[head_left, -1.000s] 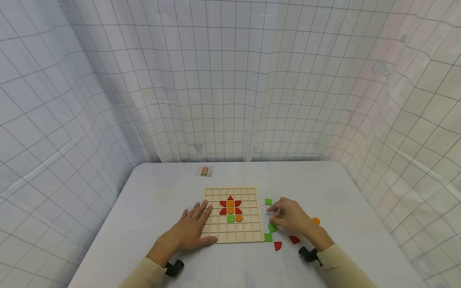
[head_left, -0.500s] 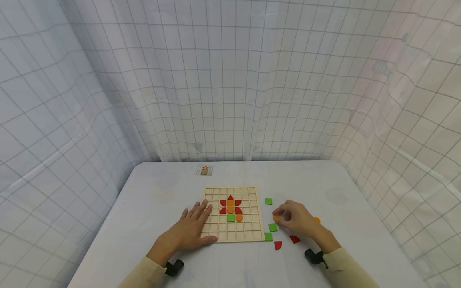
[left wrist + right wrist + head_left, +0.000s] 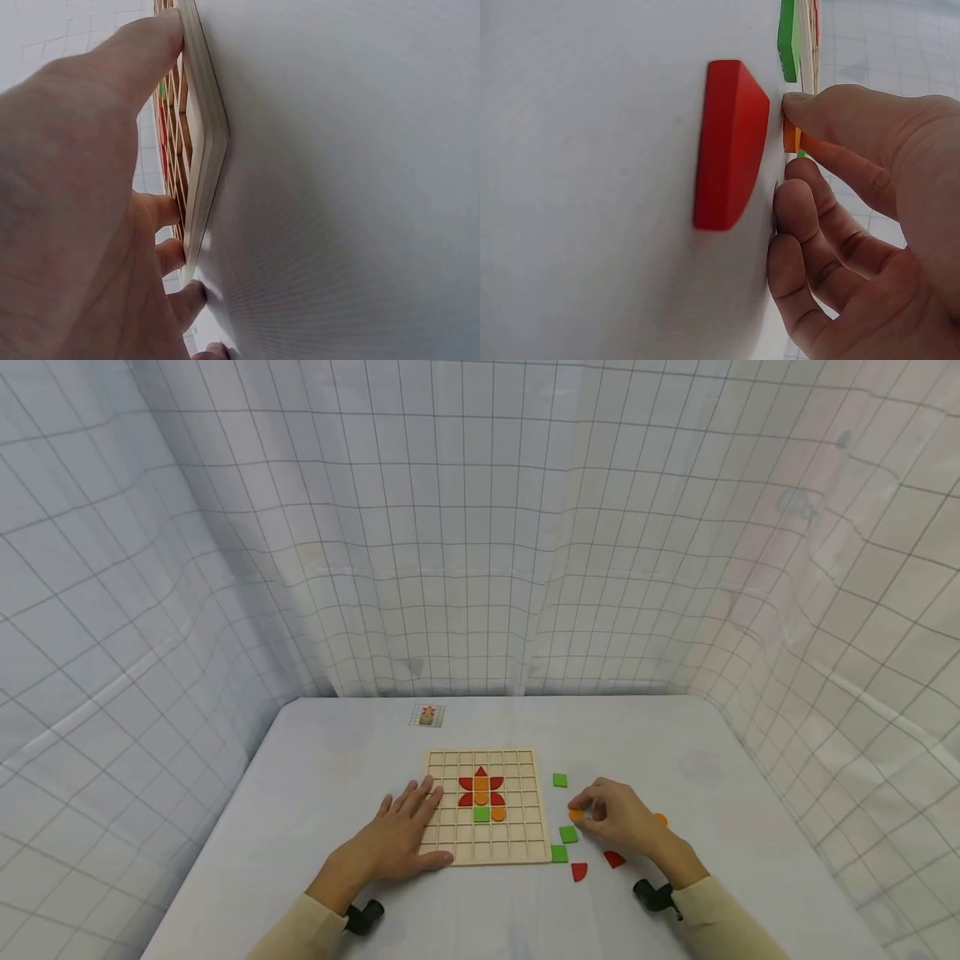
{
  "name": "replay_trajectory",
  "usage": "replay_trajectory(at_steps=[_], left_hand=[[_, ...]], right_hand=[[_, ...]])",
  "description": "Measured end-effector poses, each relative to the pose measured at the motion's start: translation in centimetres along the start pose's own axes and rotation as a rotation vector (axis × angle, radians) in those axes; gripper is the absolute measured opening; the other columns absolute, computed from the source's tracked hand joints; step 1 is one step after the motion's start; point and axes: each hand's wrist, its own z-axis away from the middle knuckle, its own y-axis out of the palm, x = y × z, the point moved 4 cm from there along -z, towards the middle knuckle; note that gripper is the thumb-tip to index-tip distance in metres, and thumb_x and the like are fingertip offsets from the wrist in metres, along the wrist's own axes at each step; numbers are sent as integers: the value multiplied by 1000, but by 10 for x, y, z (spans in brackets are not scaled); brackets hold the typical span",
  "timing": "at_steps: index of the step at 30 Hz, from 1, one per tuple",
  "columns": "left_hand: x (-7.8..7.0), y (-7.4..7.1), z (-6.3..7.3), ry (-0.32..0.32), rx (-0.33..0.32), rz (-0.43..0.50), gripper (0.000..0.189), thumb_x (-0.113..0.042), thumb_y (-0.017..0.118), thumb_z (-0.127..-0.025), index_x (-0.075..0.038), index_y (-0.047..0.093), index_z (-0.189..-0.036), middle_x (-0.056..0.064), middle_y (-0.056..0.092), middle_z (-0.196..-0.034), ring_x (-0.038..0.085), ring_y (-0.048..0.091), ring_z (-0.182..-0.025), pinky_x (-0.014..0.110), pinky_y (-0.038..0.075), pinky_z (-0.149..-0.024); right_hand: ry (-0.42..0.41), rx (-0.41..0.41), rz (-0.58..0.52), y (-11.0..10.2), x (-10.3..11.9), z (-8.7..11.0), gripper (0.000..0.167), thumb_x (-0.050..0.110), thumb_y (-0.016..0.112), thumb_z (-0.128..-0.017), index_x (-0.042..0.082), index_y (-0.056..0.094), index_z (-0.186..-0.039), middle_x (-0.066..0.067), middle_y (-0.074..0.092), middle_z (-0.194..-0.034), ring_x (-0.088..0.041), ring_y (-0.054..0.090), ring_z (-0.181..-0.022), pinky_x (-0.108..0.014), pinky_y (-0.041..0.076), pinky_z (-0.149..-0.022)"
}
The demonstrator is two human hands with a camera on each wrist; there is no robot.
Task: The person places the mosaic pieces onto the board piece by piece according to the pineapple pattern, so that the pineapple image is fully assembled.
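A wooden grid board (image 3: pixel 528 839) lies on the table, bearing a red triangle, several red quarter-circle pieces, an orange square, two orange discs and a green square (image 3: pixel 482 814). My left hand (image 3: pixel 390 843) rests on the board's left edge and near corner, fingers extended; the left wrist view shows the thumb (image 3: pixel 154 49) along the rim. To the right of the board, my right hand (image 3: pixel 618 817) pinches an orange disc (image 3: pixel 575 815) between thumb and finger, low at the table. In the right wrist view, part of this disc (image 3: pixel 791 137) shows below the thumb.
Green squares lie beside the board's right side: one farther back (image 3: pixel 560 780), two nearer. Two red quarter-circles, one at the front (image 3: pixel 579 872), lie below my right hand. Another orange disc (image 3: pixel 660 819) is partly behind the right wrist. A small pattern card (image 3: pixel 427 716) lies behind the board.
My right hand has drawn slightly right and toward me, away from the board, and the orange disc now shows between its fingertips. The left hand keeps its place.
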Motion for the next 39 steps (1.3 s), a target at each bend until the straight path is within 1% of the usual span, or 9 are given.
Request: replay_trajectory(at_steps=[8,18,22,28,34,39], left_hand=[[1,0,-1,-4,17,-1,115,-72,75,-105,-4,27,-185,23,18,-196,53,22,-181,82,24,-140],[-1,-5,1,4,28,21,116,-72,76,-103,-4,29,-185,23,19,-196,53,22,-181,82,23,-140],[0,-5,2,8,28,22,117,-72,77,-103,-4,29,-184,24,19,-195,53,22,-181,82,24,-140],[5,-2,-1,6,26,15,117,-73,77,-103,-4,29,-185,23,18,-196,54,22,-181,82,23,-140],[0,-5,1,7,26,27,118,-72,77,-103,-4,28,-185,24,18,-196,54,22,-180,84,23,-139],[-1,-5,3,5,27,31,118,-72,78,-103,-4,27,-185,24,18,-196,54,21,-181,84,22,-139]], right_hand=[[-7,-14,21,0,2,0,16,9,92,-100,12,88,-115,4,79,-106,1,54,-81,-21,51,-71],[-28,-52,50,-3,8,-3,14,10,93,-100,13,87,-112,3,80,-106,-4,59,-84,-21,53,-75],[-41,-51,23,-3,14,-6,15,10,92,-100,12,87,-114,4,81,-107,-4,61,-84,-21,55,-75],[-87,-47,-17,2,25,-16,14,10,91,-102,11,88,-115,2,81,-107,0,61,-85,-21,57,-75],[-98,-19,-61,13,42,-30,16,9,91,-102,10,88,-117,1,83,-110,0,63,-87,-20,59,-77],[-131,10,-83,24,58,-42,17,9,92,-101,9,86,-117,-1,84,-110,1,64,-85,-20,60,-77]])
